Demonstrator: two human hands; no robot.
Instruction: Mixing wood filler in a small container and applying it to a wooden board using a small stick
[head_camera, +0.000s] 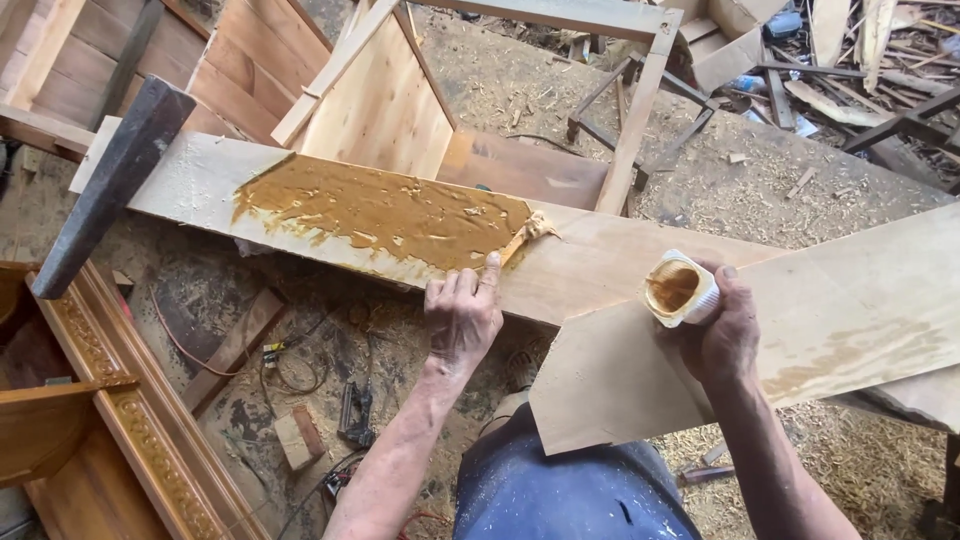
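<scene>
A long wooden plank (600, 270) runs from the upper left of the frame toward the right, and a broad patch of yellow-brown glue (385, 212) has been laid over its left-centre part. The step in hand is judged to be the spreading of this adhesive: a thin wooden spreader stick (520, 238) is pinched in the left hand (462, 315), whose fingers are closed together on the lower end of the stick, the glue-clotted tip being set at the right edge of the wet patch. The left forearm is stretched up from the bottom centre of the frame, palm down, knuckles toward the camera. A small white glue tub (682, 288), open and tilted so its brown contents show, is gripped in the right hand (725, 335), fingers wrapped and clamped round its wall; it is held right of centre above a second board (800, 330) that lies partly over the plank. The right arm enters from the lower right, wrist bent inward. A dark hammer (110, 185) is rested on the plank's upper-left end. For the next move, even strokes toward the bare wood on the right would seem to be called for, with more glue taken from the tub as the tip runs dry
</scene>
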